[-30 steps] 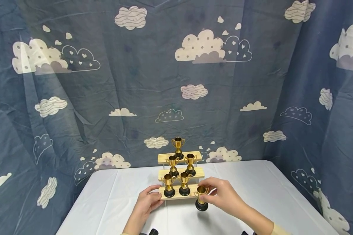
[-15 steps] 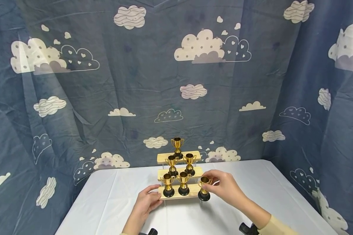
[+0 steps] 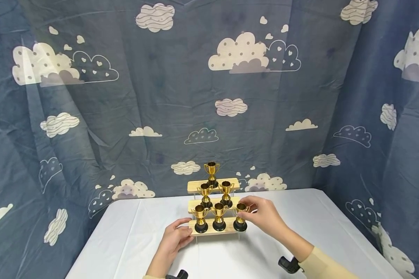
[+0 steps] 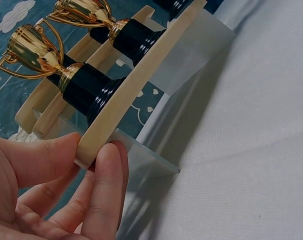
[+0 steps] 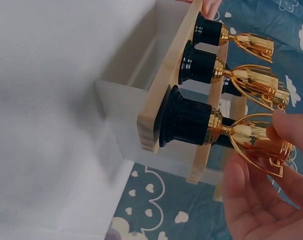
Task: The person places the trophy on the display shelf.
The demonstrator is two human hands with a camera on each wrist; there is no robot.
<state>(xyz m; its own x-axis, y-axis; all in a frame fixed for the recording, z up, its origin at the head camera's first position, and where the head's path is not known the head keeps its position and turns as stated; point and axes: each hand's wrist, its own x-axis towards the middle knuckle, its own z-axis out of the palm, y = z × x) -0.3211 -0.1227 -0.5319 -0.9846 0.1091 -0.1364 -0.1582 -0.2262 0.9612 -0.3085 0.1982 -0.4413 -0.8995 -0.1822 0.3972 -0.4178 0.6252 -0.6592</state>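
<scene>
My right hand (image 3: 263, 216) pinches the gold cup of a small trophy (image 3: 240, 224), whose black base stands at the right end of the lowest wooden shelf (image 3: 209, 229). In the right wrist view that base (image 5: 186, 120) sits against the board. The left end of the same shelf is pinched between thumb and fingers of my left hand (image 3: 174, 237); the left wrist view shows the thumb on top of the board (image 4: 111, 107) and fingers beneath. Two more trophies, left (image 3: 200, 224) and middle (image 3: 219, 223), share this shelf, all upright.
Two trophies stand on the middle shelf (image 3: 214, 203), and one trophy (image 3: 212, 172) on the top shelf (image 3: 195, 186). Clear side panels (image 4: 151, 157) support the boards. A white cloth (image 3: 132, 228) covers the table, with a cloud-patterned curtain (image 3: 174, 97) behind.
My right hand has brought the trophy from in front of the lowest shelf, around its right end, back onto the board. The left hand keeps its grip on the shelf.
</scene>
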